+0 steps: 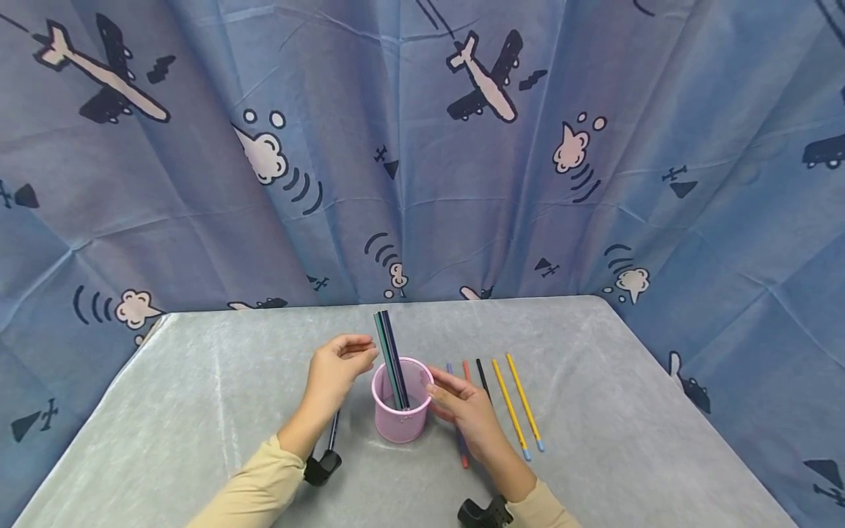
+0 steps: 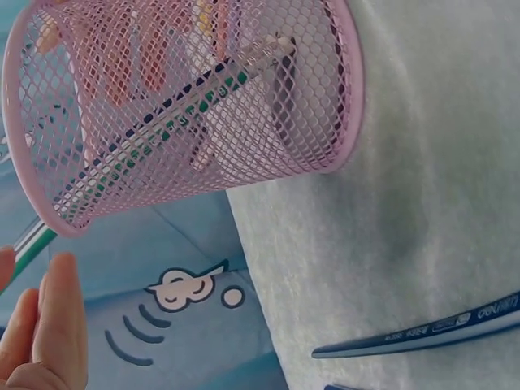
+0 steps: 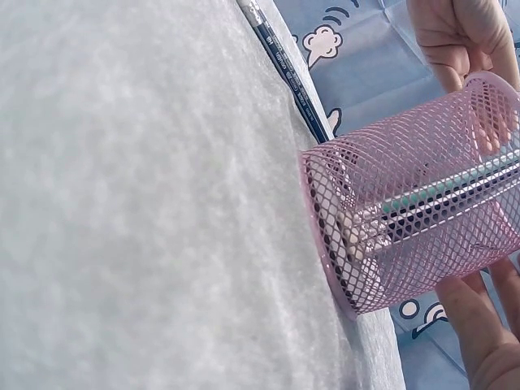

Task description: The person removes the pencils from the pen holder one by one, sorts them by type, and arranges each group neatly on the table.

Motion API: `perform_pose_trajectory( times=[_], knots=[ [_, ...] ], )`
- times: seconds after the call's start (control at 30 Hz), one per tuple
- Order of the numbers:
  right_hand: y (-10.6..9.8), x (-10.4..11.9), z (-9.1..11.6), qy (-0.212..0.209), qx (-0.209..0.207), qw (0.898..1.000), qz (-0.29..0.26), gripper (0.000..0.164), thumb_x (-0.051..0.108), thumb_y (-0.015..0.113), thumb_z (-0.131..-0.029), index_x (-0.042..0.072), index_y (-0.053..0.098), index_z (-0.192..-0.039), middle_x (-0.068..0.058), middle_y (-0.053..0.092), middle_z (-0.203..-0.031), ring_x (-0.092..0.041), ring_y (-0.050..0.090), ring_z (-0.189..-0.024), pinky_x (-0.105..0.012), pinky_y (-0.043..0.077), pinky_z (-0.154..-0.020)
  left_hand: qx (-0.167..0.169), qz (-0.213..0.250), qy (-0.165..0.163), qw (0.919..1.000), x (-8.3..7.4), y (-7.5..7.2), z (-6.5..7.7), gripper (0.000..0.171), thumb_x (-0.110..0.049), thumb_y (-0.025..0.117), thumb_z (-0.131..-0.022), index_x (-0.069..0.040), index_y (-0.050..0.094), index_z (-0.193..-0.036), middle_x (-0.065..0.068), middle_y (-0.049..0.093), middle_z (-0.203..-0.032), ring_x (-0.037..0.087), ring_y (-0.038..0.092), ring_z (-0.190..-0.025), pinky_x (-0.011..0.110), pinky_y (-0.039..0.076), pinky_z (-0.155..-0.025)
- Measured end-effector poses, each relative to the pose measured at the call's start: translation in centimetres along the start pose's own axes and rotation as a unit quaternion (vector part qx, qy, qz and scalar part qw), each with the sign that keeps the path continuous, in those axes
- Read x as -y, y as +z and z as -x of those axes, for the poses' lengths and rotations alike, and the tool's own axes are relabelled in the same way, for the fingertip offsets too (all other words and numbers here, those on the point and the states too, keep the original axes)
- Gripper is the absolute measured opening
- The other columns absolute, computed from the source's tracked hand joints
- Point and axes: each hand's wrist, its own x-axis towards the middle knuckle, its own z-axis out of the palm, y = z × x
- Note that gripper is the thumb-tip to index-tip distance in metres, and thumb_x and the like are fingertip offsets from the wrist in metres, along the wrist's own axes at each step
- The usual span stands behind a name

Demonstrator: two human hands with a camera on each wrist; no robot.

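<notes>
A pink mesh pencil cup (image 1: 400,424) stands upright on the table, with a few green and dark blue pencils (image 1: 391,359) leaning inside it. My right hand (image 1: 467,412) holds the cup's right side, thumb near the rim and fingers farther back. In the right wrist view its fingers (image 3: 479,325) lie against the mesh. My left hand (image 1: 338,370) is raised left of the cup, its fingertips close beside the upper part of the pencils. Seen from the left wrist, its extended fingers (image 2: 57,325) overlap the green pencil (image 2: 32,244) outside the rim.
Right of the cup lie two yellow pencils (image 1: 510,407) with blue ends, and red, black and purple ones partly behind my right hand. A dark blue pencil (image 2: 422,335) lies left of the cup. Behind the grey table (image 1: 218,411) hangs a blue patterned curtain (image 1: 422,183).
</notes>
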Motion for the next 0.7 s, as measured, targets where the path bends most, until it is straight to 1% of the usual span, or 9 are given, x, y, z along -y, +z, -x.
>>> perform_pose_trajectory(
  times=[0.17, 0.3, 0.4, 0.53, 0.7],
  knots=[
    [0.0, 0.1, 0.1, -0.002, 0.003, 1.0, 0.004, 0.046, 0.01, 0.068, -0.092, -0.005, 0.058, -0.134, -0.018, 0.065, -0.132, -0.011, 0.068, -0.105, -0.028, 0.061, -0.089, 0.001, 0.0, 0.001, 1.0, -0.1, 0.3, -0.1, 0.026, -0.003, 0.072, -0.087, 0.009, 0.068, -0.11, 0.024, 0.072, -0.108, 0.011, 0.071, -0.088, 0.022, 0.063, -0.078],
    [-0.1, 0.1, 0.1, -0.004, 0.005, 1.0, 0.003, 0.046, 0.01, 0.068, -0.092, -0.005, 0.057, -0.134, -0.018, 0.065, -0.132, -0.011, 0.068, -0.105, -0.028, 0.061, -0.089, -0.003, -0.003, 0.0, 1.0, -0.1, 0.5, -0.2, 0.025, -0.003, 0.072, -0.087, 0.007, 0.069, -0.11, 0.023, 0.072, -0.109, 0.012, 0.071, -0.089, 0.022, 0.063, -0.079],
    [-0.1, 0.1, 0.1, -0.003, 0.005, 1.0, 0.003, 0.046, 0.01, 0.068, -0.092, -0.005, 0.057, -0.134, -0.018, 0.065, -0.131, -0.011, 0.068, -0.105, -0.028, 0.061, -0.089, -0.005, -0.007, 0.005, 0.9999, -0.2, 0.7, -0.3, 0.026, -0.004, 0.073, -0.086, 0.006, 0.07, -0.11, 0.023, 0.073, -0.109, 0.015, 0.072, -0.091, 0.023, 0.063, -0.08],
    [0.0, 0.2, 0.1, -0.004, 0.002, 1.0, 0.007, 0.045, 0.011, 0.068, -0.092, -0.005, 0.058, -0.134, -0.018, 0.065, -0.132, -0.015, 0.068, -0.109, -0.028, 0.061, -0.089, -0.007, -0.004, 0.01, 0.9999, -0.1, 1.0, -0.4, 0.028, -0.003, 0.073, -0.086, 0.007, 0.069, -0.112, 0.024, 0.072, -0.109, 0.018, 0.072, -0.093, 0.022, 0.062, -0.08],
    [0.0, 0.1, 0.2, -0.004, 0.004, 1.0, 0.007, 0.046, 0.012, 0.068, -0.093, -0.004, 0.058, -0.134, -0.019, 0.064, -0.133, -0.018, 0.067, -0.113, -0.03, 0.061, -0.092, -0.007, 0.001, 0.006, 1.0, 0.0, 1.2, -0.5, 0.03, -0.003, 0.072, -0.086, 0.007, 0.067, -0.114, 0.024, 0.072, -0.11, 0.015, 0.071, -0.091, 0.02, 0.062, -0.078]
  ],
)
